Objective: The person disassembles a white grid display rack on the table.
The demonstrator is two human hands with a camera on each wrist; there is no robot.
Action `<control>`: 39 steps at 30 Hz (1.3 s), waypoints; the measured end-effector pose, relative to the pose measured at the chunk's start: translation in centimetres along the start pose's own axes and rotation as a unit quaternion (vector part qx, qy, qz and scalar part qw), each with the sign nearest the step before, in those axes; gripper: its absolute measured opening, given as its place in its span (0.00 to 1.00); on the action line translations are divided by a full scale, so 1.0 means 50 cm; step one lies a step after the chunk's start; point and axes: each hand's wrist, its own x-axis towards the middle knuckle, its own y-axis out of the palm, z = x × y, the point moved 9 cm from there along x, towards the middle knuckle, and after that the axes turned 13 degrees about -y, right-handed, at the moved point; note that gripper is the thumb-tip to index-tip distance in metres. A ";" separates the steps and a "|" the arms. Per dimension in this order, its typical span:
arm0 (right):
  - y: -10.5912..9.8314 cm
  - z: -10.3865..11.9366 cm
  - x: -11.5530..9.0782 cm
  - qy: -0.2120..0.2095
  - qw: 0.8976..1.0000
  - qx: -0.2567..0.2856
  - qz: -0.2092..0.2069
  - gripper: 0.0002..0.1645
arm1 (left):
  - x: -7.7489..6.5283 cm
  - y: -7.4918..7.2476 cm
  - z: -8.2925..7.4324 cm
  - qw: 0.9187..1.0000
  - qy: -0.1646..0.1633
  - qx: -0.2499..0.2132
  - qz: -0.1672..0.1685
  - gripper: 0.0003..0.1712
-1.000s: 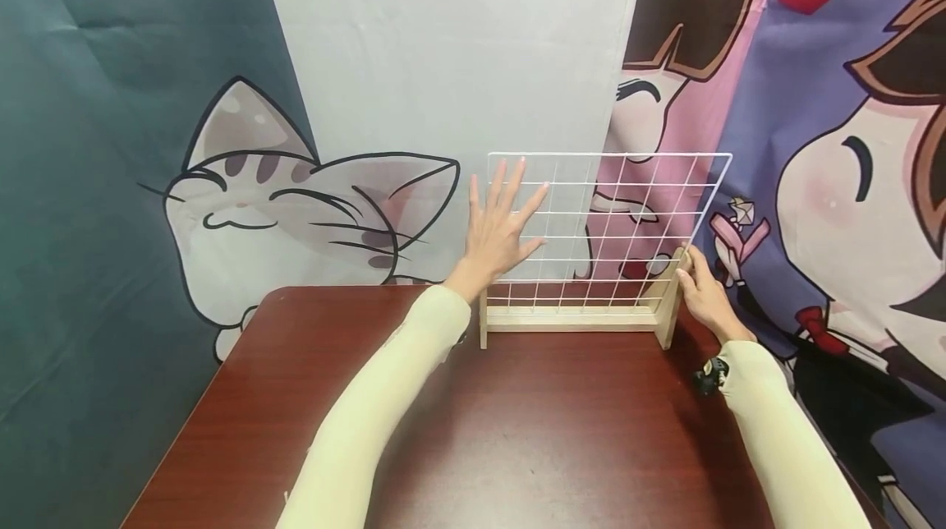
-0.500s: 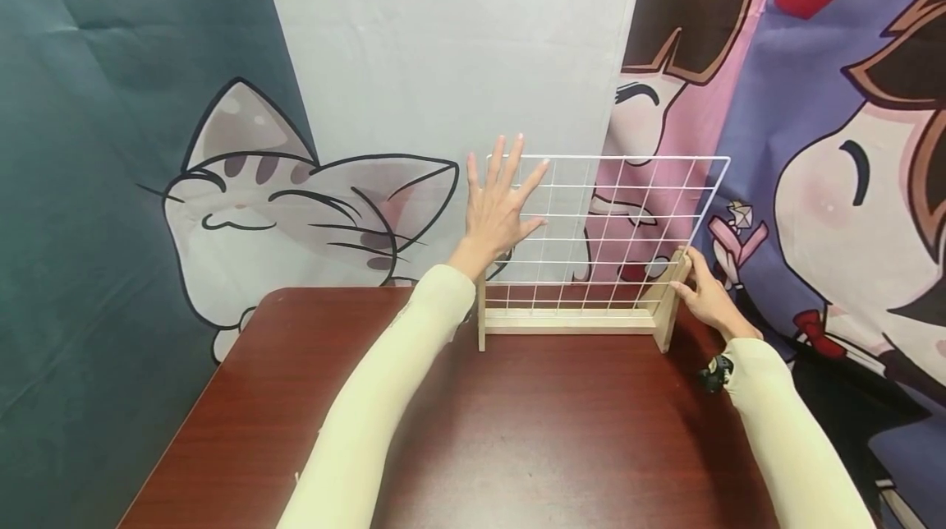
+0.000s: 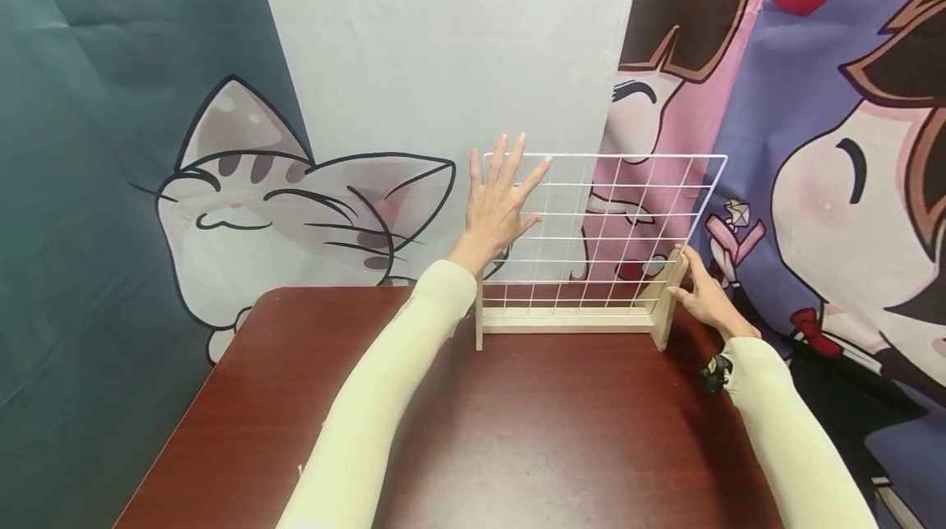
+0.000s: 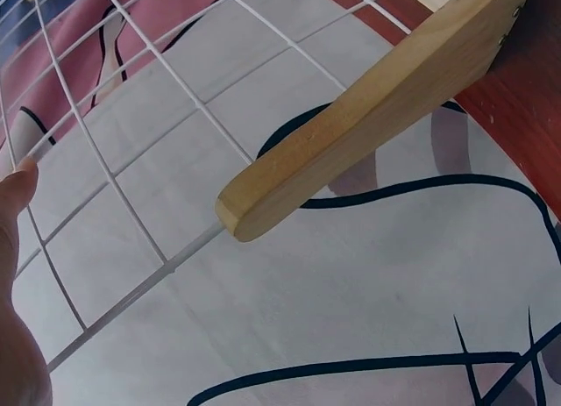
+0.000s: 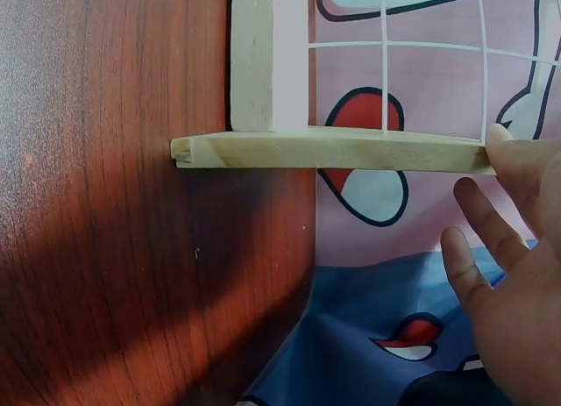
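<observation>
A white wire grid panel (image 3: 576, 225) leans upright in a pale wooden stand (image 3: 569, 319) toward the far side of the table. My left hand (image 3: 493, 204) is spread flat over the grid's left end, fingertips reaching above its top wire. In the left wrist view its thumb (image 4: 22, 182) lies right at the wires, near the left wooden upright (image 4: 368, 108). My right hand (image 3: 702, 291) holds the upper end of the right wooden upright (image 3: 668, 295); in the right wrist view one fingertip (image 5: 498, 134) hooks over that end, two others curl beside it.
The stand rests on a dark red-brown wooden table (image 3: 547, 430). Close behind the table's far edge hangs a printed cloth backdrop (image 3: 443, 61) with cartoon figures. A small dark device (image 3: 715, 373) sits on my right wrist.
My left hand has slid slightly upward along the grid, its fingertips now above the top wire. My right thumb has shifted lower on the right upright. The stand appears slightly farther left.
</observation>
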 end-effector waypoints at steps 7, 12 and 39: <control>0.006 -0.001 -0.002 0.014 1.000 0.005 -0.003 0.51 | -0.001 0.003 -0.005 1.000 0.003 -0.002 -0.018 0.60; 0.007 -0.004 -0.004 0.021 1.000 -0.003 -0.007 0.51 | 0.000 0.005 -0.008 1.000 0.009 -0.010 -0.020 0.61; 0.006 0.000 -0.002 0.015 1.000 -0.012 -0.021 0.50 | 0.002 0.003 -0.015 0.999 0.008 -0.006 -0.037 0.64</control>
